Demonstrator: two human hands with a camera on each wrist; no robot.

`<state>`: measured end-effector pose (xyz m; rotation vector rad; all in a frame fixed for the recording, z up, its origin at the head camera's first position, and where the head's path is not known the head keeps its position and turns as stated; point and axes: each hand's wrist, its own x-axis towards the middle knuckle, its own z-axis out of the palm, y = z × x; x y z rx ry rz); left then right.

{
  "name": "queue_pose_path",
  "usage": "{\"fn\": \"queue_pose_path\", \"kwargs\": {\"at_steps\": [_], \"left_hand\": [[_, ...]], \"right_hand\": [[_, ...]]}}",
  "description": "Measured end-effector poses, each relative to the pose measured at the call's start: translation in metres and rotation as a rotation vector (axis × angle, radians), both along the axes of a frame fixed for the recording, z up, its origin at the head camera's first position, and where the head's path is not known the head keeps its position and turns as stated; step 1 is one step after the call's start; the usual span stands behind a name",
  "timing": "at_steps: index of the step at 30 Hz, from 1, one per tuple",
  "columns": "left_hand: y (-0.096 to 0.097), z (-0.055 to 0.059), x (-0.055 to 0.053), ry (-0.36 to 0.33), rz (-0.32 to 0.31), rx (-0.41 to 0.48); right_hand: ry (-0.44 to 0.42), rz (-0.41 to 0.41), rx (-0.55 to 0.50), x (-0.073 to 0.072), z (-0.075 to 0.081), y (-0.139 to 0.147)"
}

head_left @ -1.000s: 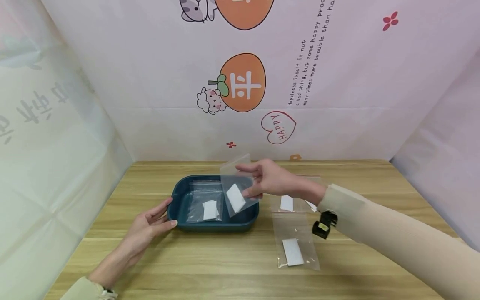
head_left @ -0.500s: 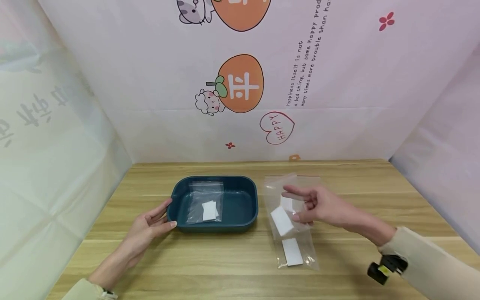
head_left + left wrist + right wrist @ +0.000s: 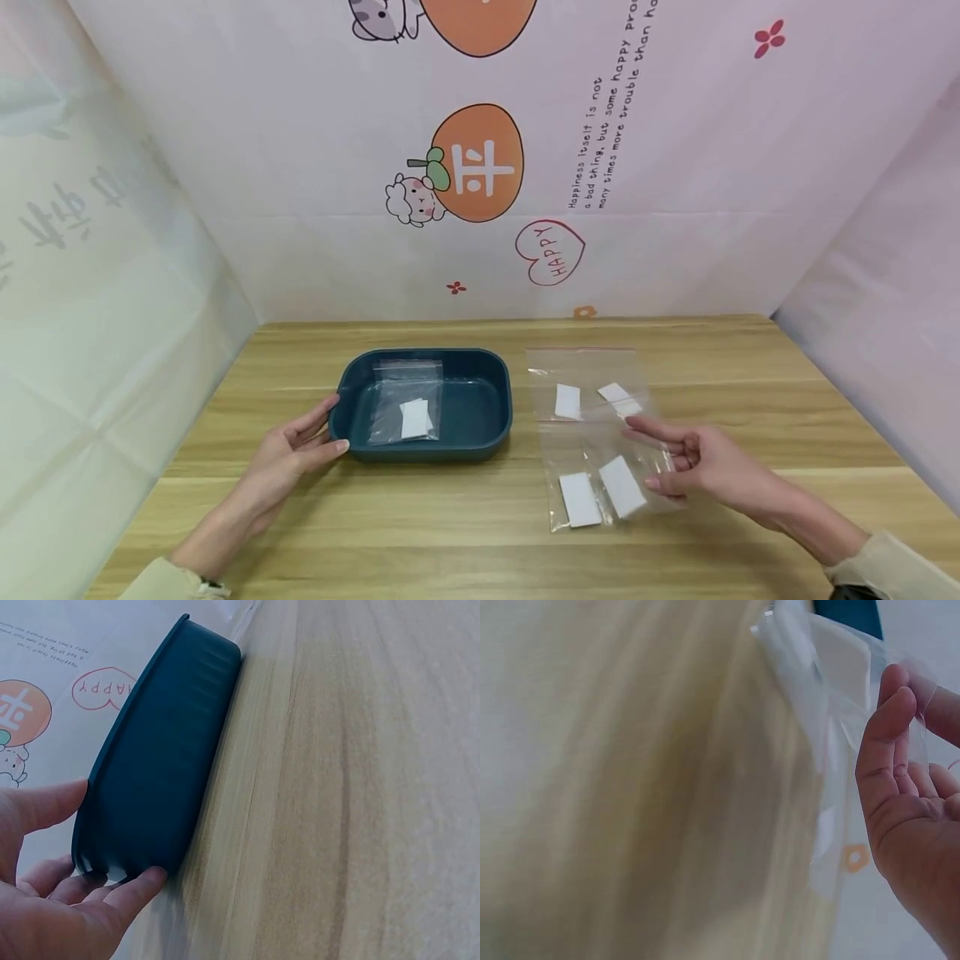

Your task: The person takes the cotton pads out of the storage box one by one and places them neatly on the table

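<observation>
My left hand (image 3: 283, 462) holds the left end of a dark teal plastic tray (image 3: 476, 412), thumb and fingers spread across its outer corners. In the left wrist view its fingertips touch the tray's rim and side wall. Inside the tray lies a clear zip bag (image 3: 390, 412) with white rectangular pieces. To the right, my right hand (image 3: 723, 475) pinches the right edge of a small clear zip bag (image 3: 652, 450) holding one white rectangle (image 3: 622, 487). The right wrist view shows the film of the held bag (image 3: 840, 652) between thumb and finger.
Other clear zip bags lie on the wood-grain table (image 3: 420, 533) to the right of the tray, with white rectangles (image 3: 567, 402) inside; the held one partly overlaps them. A printed white cloth (image 3: 337, 167) hangs behind the table and along its sides.
My right hand has carried its bag from above the tray to the right and down among the bags on the table. My left hand stays at the tray's left end.
</observation>
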<state>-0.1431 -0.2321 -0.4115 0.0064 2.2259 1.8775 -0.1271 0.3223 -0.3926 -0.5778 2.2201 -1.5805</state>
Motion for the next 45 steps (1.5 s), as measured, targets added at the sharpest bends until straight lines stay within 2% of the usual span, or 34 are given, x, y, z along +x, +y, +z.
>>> {"fn": "queue_pose_path", "kwargs": {"at_steps": [7,11,16,20,32,39,41,45], "left_hand": [[-0.001,0.001,0.0,0.01,-0.001,-0.008],[-0.001,0.001,0.001,0.004,0.004,-0.011],[-0.001,0.0,0.001,0.009,0.008,0.0],[-0.001,0.0,0.001,0.009,0.007,0.004],[-0.002,0.002,0.0,0.005,0.004,-0.005],[-0.001,0.001,-0.001,0.004,0.005,0.004],[-0.001,0.001,-0.001,0.004,0.004,0.006],[-0.002,0.001,-0.001,0.007,0.0,0.013]], "right_hand": [[0.013,0.004,-0.037,0.006,-0.019,0.016],[0.028,-0.017,0.001,0.007,-0.023,0.02],[0.018,-0.043,0.086,0.009,-0.024,0.024],[-0.012,-0.052,0.104,0.011,-0.025,0.027],[0.071,-0.081,0.158,0.011,-0.028,0.031],[0.046,-0.14,0.225,0.009,-0.024,0.028],[0.075,-0.138,0.246,0.008,-0.025,0.028],[0.2,-0.118,0.306,0.006,-0.028,0.03]]}}
